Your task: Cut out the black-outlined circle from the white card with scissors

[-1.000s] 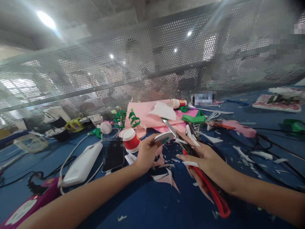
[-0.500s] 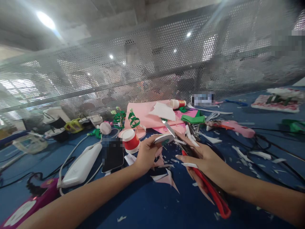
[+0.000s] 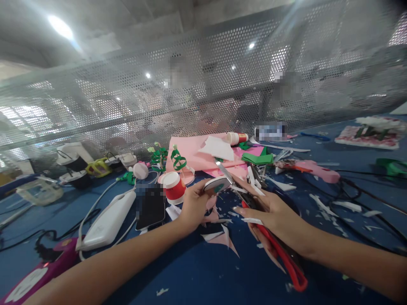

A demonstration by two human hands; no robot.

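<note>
My left hand (image 3: 193, 206) pinches a small round white disc (image 3: 216, 185) with a greenish patch on its face, between thumb and fingers. Scissors with red handles (image 3: 294, 271) are in my right hand (image 3: 278, 216), their blades (image 3: 225, 173) pointing up and left beside the disc's right edge. Whether the blades touch the disc, I cannot tell. A thin white paper strip (image 3: 253, 220) lies against my right thumb. Beneath both hands, white and pink paper scraps (image 3: 224, 238) are scattered on the blue table (image 3: 197, 275).
A red paper cup (image 3: 175, 189), a black phone (image 3: 151, 207) and a white power bank (image 3: 110, 220) stand left of my hands. Pink paper sheets (image 3: 184, 148) lie behind, with stacked cups (image 3: 237, 138). A pink glue gun (image 3: 321, 170) and cables are at right. Perforated metal panels back the table.
The disc has tilted slightly, so more of its greenish face shows. The scissors have barely moved, and my arms stay in nearly the same place.
</note>
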